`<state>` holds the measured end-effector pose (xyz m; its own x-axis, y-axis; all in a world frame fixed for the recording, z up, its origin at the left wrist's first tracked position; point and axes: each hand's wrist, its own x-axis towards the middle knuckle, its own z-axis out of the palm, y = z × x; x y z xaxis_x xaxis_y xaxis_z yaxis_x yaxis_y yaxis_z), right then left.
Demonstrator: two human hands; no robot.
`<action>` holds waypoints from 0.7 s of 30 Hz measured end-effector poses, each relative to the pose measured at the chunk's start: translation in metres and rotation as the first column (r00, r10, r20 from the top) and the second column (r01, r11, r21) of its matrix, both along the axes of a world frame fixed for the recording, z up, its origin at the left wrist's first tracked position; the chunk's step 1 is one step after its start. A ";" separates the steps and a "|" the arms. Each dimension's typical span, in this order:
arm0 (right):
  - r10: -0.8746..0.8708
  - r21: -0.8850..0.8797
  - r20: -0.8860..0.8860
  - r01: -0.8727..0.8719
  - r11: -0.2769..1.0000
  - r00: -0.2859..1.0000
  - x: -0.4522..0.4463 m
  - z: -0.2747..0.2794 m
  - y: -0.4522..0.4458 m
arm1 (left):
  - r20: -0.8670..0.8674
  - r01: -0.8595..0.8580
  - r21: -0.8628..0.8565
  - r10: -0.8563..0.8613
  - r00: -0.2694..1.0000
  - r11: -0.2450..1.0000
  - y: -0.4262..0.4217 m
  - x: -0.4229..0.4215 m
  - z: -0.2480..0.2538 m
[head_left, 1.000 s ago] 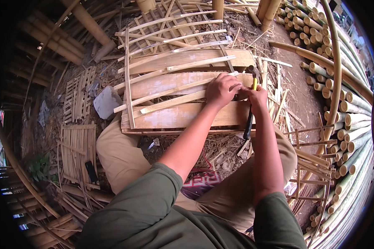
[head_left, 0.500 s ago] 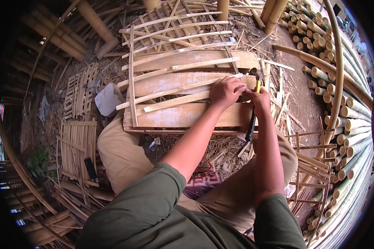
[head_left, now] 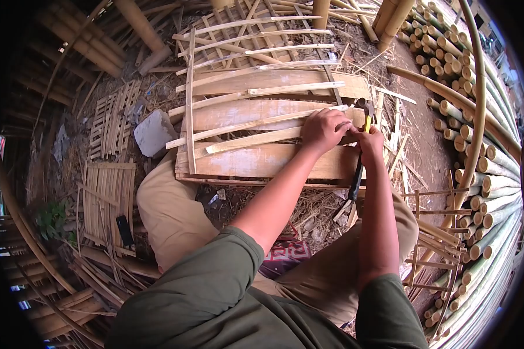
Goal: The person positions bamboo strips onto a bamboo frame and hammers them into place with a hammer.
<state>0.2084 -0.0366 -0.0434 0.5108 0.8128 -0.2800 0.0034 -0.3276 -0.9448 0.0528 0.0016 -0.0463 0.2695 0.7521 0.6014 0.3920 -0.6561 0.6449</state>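
A lattice of pale bamboo slats (head_left: 256, 120) lies across low wooden boards (head_left: 244, 160) in front of my crossed legs. My left hand (head_left: 323, 131) is closed over the slats near their right ends, its fingers curled down and its thumb toward the other hand. Close beside it, my right hand (head_left: 369, 142) is closed round a hammer (head_left: 356, 177) with a black grip and a yellow band. The hammer head points away from me and the grip hangs below the fist. The fingertips of both hands meet, and anything small between them is hidden.
Bamboo poles (head_left: 495, 192) are stacked along the right. A pale block (head_left: 153, 134) stands left of the boards. Finished slat panels (head_left: 108, 200) and a black phone-like object (head_left: 124, 231) lie farther left. A small slatted frame (head_left: 436, 238) stands by my right knee.
The view has shifted slightly, so the boards and both hands sit a little farther right. The hands keep nearly the same grip, with the hammer still in my right hand.
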 end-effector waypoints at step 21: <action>-0.031 -0.006 -0.020 0.031 0.999 0.999 -0.007 0.007 0.000 | 0.060 -0.157 0.140 0.150 0.987 0.978 0.002 0.003 -0.004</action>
